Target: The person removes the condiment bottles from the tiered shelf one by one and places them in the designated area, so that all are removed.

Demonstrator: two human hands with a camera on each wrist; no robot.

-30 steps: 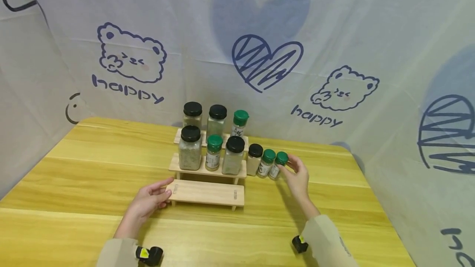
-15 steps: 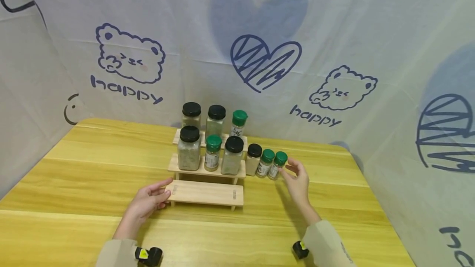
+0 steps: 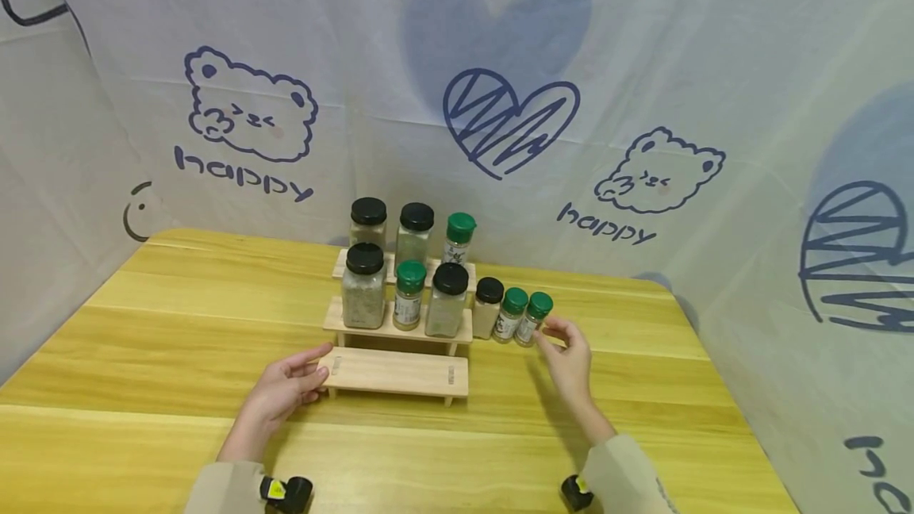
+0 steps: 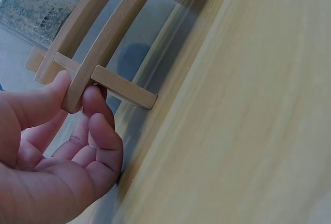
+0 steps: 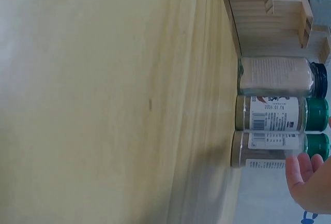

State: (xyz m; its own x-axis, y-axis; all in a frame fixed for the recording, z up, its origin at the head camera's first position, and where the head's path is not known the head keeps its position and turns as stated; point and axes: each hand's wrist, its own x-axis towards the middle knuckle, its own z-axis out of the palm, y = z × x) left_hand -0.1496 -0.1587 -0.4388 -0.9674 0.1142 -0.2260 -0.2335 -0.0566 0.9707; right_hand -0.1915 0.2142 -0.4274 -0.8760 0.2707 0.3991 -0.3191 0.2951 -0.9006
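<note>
Facing me, "happy" is written under two bear drawings [image 3: 251,105] on the cloth backdrop [image 3: 385,46]. The middle green-capped spice jar's [image 5: 243,113] label [image 5: 274,114] gives me "2026.07", its ending unclear.

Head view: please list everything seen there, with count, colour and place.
Table: 1, yellow wood, underneath.
Tiered rack: 1, pale wood, on table.
Jars: 5, black-lidded, two back tier, two middle, one on table.
Bottles: 4, green-capped, one back tier, one middle, two on table.
Cloth: count unclear, white, blue drawings, behind.
Wrist cameras: 2, black, at cuffs.
Sleeves: 2, beige, bottom edge.
Left hand: 1, pinching rack's left front.
Right hand: 1, beside rightmost bottle.
</note>
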